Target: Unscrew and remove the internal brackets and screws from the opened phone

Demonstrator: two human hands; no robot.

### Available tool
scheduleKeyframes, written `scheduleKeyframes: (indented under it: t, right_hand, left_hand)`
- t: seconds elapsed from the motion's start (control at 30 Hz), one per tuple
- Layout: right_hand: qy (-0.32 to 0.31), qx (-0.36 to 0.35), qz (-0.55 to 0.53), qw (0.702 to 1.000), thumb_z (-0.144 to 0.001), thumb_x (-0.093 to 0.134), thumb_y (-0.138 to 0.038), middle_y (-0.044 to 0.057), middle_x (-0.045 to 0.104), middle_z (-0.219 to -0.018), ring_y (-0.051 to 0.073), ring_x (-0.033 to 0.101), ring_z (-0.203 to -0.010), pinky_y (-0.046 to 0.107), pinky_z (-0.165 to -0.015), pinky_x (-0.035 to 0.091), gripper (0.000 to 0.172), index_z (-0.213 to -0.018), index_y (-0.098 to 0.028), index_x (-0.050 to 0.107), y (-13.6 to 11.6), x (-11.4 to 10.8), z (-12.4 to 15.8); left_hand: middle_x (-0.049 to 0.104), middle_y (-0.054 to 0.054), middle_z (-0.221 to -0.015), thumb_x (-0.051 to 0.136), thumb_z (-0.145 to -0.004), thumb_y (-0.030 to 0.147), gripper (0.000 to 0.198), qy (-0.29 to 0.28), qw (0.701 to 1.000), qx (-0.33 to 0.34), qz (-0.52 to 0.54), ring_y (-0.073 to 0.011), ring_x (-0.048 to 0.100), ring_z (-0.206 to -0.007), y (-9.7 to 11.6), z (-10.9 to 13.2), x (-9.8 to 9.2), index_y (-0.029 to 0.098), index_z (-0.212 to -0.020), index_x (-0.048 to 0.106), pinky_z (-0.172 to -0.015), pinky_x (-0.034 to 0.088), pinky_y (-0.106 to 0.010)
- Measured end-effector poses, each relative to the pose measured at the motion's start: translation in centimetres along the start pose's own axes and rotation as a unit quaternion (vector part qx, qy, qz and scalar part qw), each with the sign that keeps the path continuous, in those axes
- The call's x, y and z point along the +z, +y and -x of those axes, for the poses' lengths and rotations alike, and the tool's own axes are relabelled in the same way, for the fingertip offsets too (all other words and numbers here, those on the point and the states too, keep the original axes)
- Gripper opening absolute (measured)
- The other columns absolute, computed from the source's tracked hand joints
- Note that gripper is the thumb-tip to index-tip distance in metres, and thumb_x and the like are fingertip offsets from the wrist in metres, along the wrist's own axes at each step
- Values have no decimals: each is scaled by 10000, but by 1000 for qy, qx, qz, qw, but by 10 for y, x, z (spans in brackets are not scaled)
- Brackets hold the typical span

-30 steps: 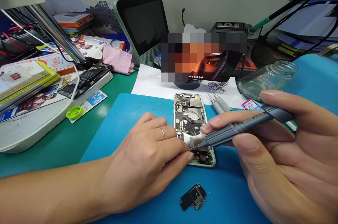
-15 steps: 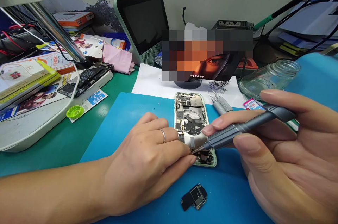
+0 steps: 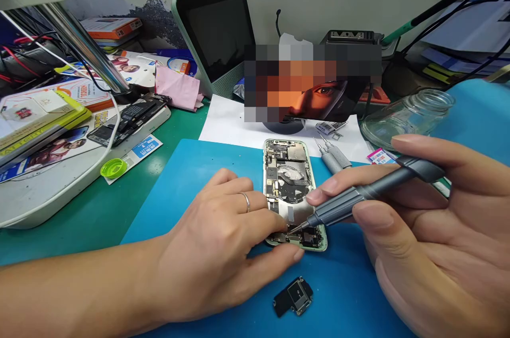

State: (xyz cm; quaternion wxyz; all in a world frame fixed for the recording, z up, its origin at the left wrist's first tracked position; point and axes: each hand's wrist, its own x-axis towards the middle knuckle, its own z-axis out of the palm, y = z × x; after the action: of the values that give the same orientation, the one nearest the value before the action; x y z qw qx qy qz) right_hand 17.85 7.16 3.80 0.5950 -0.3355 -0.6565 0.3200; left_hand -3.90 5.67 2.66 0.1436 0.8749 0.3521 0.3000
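Grey screwdriver (image 3: 358, 200) at the opened phone (image 3: 289, 184)
Your right hand (image 3: 430, 231) gripped the screwdriver — tip inside the phone's lower end, on the blue mat (image 3: 191, 168); your left hand (image 3: 223, 245) lay unclenched, fingertips on that end.

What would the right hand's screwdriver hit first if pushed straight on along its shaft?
The opened phone: the screwdriver in the right hand has its tip at the phone's lower boards. Just beyond lie the fingertips of the left hand, though depth is unclear.
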Motion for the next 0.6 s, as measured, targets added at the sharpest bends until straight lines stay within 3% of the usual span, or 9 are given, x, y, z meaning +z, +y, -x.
scheduleKeyframes:
  t: [0.17, 0.33, 0.47, 0.6]
  right_hand:
    - [11, 0, 0, 1000, -913, 758, -58, -19, 809, -903, 189, 823, -774, 286, -704, 753, 454, -1269, -331, 686, 3, -1, 2]
    - [10, -11, 4, 1000, -906, 735, -4, -42, 811, -940, 160, 818, -811, 247, -728, 747, 523, -1296, -348, 679, 6, -2, 3]
    - [-6, -48, 13, 999, -931, 694, 11, -29, 807, -935, 170, 818, -800, 291, -697, 752, 506, -1308, -327, 682, 4, 0, 0]
    - [-22, -88, 38, 995, -923, 708, -6, -24, 799, -943, 184, 822, -805, 310, -689, 753, 509, -1327, -315, 687, -2, 7, -5]
  left_hand:
    - [603, 20, -666, 649, -1040, 281, 307, -2, 1000, -6, -12, -153, 511, -646, 2, -2, 0, 162, -767, 719, -657, 309, -416]
    - [519, 22, -598, 599, -1056, 271, 444, -6, 994, 85, -71, -148, 420, -565, 16, 6, 1, 201, -618, 595, -556, 298, -418]
    - [519, 24, -613, 645, -1035, 272, 371, 26, 984, 153, -86, -150, 447, -562, 27, 16, 9, 217, -668, 630, -484, 303, -394]
    - [596, 28, -644, 681, -885, 100, 131, 57, 973, 177, -138, -138, 435, -478, 31, 19, 18, 185, -793, 722, -377, 279, -379]
